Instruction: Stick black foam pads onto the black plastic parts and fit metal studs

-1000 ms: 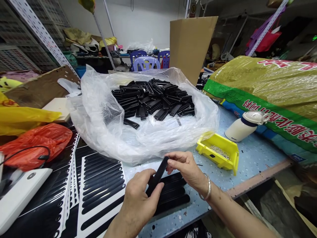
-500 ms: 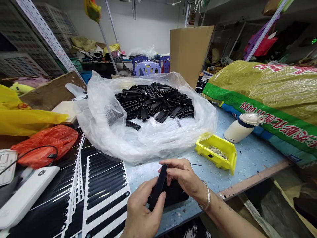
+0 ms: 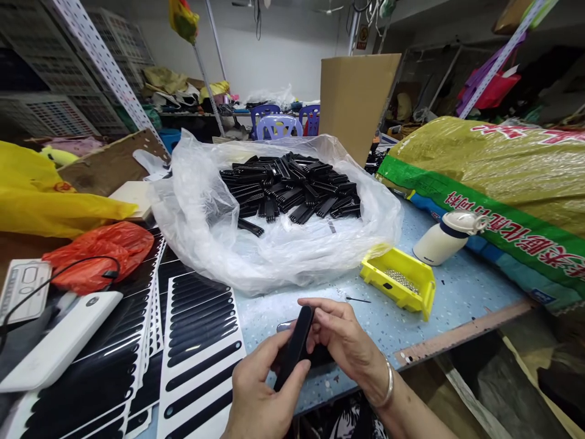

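Sheets of black bars lie just left of your left hand. Its grip is clenched on a black bar, held tilted up over the counter. Your right hand grasps that bar too. Past it sits a yellow bin of steel balls.

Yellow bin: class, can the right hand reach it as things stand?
Probably yes: the right hand lies close to the yellow bin, with only a thin black pin on the way. It would first have to let go of the black strip.
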